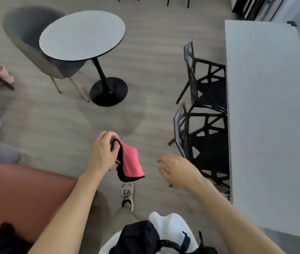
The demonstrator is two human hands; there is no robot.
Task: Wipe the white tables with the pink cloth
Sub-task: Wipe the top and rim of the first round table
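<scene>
Cloth (131, 162), pink, dark-edged: gripped by left hand (102, 153), hanging below it. Right hand (177, 170) alongside, fingers loosely spread, holding nothing.

cloth (131, 162) in left hand (102, 153); right hand (177, 171) near, to its right, apart. round table (82, 34) ahead of left hand. long table (266, 116) right of right hand, two chairs (203, 143) between, against its edge.

Two white counters (81, 33) (266, 116), two black chairs (212, 93) (209, 151), one grey armchair (26, 32), one pink cloth (131, 162), two hands (102, 153) (178, 171), one laced shoe (128, 196)
</scene>
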